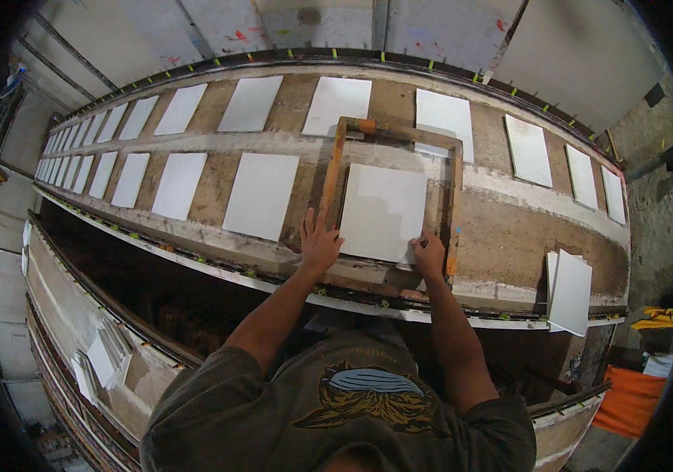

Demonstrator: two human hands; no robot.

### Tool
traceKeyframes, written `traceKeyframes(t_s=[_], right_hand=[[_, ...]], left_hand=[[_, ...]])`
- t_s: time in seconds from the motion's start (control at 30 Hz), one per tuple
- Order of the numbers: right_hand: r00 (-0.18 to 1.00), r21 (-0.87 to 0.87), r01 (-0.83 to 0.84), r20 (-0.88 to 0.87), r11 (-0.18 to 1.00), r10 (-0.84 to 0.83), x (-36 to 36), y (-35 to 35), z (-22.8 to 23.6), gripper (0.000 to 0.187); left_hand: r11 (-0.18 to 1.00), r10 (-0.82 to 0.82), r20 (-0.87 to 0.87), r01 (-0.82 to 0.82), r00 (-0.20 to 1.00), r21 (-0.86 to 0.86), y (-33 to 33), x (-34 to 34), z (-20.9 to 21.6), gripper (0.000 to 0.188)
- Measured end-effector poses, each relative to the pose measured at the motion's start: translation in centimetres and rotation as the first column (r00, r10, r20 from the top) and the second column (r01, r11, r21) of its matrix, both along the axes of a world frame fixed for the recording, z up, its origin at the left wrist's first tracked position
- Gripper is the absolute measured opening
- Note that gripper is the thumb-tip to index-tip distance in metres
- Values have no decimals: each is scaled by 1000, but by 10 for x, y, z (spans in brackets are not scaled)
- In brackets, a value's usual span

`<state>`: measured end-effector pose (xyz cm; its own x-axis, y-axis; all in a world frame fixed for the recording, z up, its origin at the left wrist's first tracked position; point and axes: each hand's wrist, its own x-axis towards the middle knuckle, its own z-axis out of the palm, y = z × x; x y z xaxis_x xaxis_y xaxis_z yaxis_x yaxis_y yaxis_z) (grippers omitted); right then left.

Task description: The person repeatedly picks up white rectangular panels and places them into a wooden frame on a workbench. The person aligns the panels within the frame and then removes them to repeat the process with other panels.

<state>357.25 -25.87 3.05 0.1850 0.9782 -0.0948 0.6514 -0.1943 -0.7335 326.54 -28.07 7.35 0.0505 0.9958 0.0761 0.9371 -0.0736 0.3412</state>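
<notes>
A rectangular wooden frame (pixel 453 206) lies on the long table around one white sheet (pixel 384 211). My left hand (pixel 320 242) rests at the frame's left bar near the sheet's near left corner, its fingers stretched and apart. At the sheet's near right corner is my right hand (pixel 428 253), with fingers curled and pressed together. A small dark bit shows at those fingertips, but what they grip is hidden.
Two rows of white sheets, among them one sheet (pixel 261 195), line the long brown table (pixel 509 228). A small stack of sheets (pixel 569 293) overhangs its near right edge. Behind me, a second table (pixel 147 366) holds another stack (pixel 104 354). Orange cloth (pixel 629 401) hangs at right.
</notes>
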Motion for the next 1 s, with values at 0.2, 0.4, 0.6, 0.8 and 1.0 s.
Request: traceKeyframes(t_s=[0.2, 0.4, 0.6, 0.8, 1.0], right_hand=[[997, 51, 21, 80, 998, -25, -2, -2, -5, 46], [996, 90, 2, 89, 996, -10, 2, -4, -5, 49], [947, 30, -81, 315, 996, 67, -18, 14, 72, 57], [851, 149, -286, 493, 947, 179, -26, 68, 28, 66], [786, -5, -255, 582, 967, 210, -27, 76, 2, 72]], left_hand=[[999, 15, 9, -14, 1000, -48, 2, -1, -8, 23], [1000, 19, -28, -20, 999, -23, 3, 1, 2, 38], [992, -115, -90, 119, 989, 39, 31, 0, 18, 85], [904, -427, -314, 406, 848, -133, 99, -10, 19, 122], [835, -544, -399, 428, 738, -346, 122, -7, 33, 129]])
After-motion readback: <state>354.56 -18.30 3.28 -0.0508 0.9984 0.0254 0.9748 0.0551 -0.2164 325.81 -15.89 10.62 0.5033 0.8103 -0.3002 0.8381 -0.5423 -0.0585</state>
